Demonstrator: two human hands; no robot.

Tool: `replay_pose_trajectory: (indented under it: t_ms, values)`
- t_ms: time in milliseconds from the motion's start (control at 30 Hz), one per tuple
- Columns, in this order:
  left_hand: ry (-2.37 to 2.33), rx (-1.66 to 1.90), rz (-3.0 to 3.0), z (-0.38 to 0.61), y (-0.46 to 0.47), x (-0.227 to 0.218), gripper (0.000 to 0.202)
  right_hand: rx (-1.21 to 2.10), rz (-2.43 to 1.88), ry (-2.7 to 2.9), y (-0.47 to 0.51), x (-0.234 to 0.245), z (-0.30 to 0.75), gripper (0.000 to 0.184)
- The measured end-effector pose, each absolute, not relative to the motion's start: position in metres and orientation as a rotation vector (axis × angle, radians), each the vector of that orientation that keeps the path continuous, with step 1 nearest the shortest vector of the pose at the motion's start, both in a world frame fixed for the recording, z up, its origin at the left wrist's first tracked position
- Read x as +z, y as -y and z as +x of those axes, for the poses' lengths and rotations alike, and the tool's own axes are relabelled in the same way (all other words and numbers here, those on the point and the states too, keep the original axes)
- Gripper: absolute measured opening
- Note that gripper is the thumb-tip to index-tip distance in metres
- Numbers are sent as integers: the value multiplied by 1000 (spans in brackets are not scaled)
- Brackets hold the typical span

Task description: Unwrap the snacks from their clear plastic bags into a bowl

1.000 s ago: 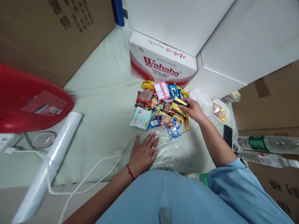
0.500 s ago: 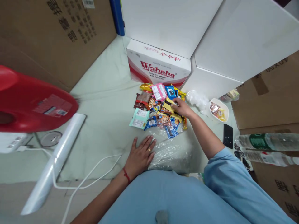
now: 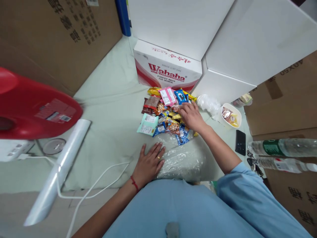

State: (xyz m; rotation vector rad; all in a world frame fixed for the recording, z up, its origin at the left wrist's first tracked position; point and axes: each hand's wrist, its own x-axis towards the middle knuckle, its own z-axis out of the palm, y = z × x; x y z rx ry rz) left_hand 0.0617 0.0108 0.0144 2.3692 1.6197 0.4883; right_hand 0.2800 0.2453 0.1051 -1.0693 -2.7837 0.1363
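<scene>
A heap of small wrapped snack packets lies on the pale green cloth (image 3: 109, 109). In it are a pink-and-white packet (image 3: 167, 96), a blue packet (image 3: 181, 97), a brown packet (image 3: 152, 101) and a mint-green packet (image 3: 148, 124). My right hand (image 3: 192, 115) is palm down over the heap's right side, fingers stretched out and touching packets; its palm hides those beneath. Flat near the front edge, my left hand (image 3: 148, 162) rests with fingers spread beside a clear plastic bag (image 3: 183, 162), holding nothing.
Behind the heap stands a white-and-red Wahaba carton (image 3: 168, 71). At right are a white bowl (image 3: 239, 119) with packets, a phone (image 3: 240, 142) and plastic bottles (image 3: 284, 147). A red jug (image 3: 37, 105), a clear film roll (image 3: 59, 168) and a white cable (image 3: 99, 185) occupy the left.
My right hand has let go of the yellow-and-black packet and turned palm down, its fingers now spread over the heap's right side. My left hand has stayed in place.
</scene>
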Motion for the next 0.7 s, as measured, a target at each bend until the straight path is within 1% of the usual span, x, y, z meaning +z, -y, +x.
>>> replay_pose_trajectory:
  t_ms: [67,133,200,267,333,400,500,633,700]
  values:
    - [-1620,492,2365,61,-11,14,49,206,-1004,2876,-240,109,287,31]
    - [-1616,495,2360,61,-11,14,49,404,-993,2850,-239,114,297,28]
    - [-1611,498,2353,61,-11,13,48,631,-1071,2704,-244,117,306,29]
    - [-1612,504,2346,62,-11,13,48,802,-1194,2510,-255,117,312,36]
    - [-1618,510,2340,62,-11,14,48,895,-1314,2343,-269,111,312,40]
    - [-1619,512,2340,62,-11,14,47,956,-1395,2262,-281,101,306,39]
    - [-1609,507,2338,61,-11,14,48,944,-1445,2385,-291,86,291,38]
    - [-1604,504,2331,61,-11,14,48,642,-1472,2683,-290,81,277,42]
    - [-1607,503,2330,61,-11,14,49,599,-1444,2723,-289,82,275,44]
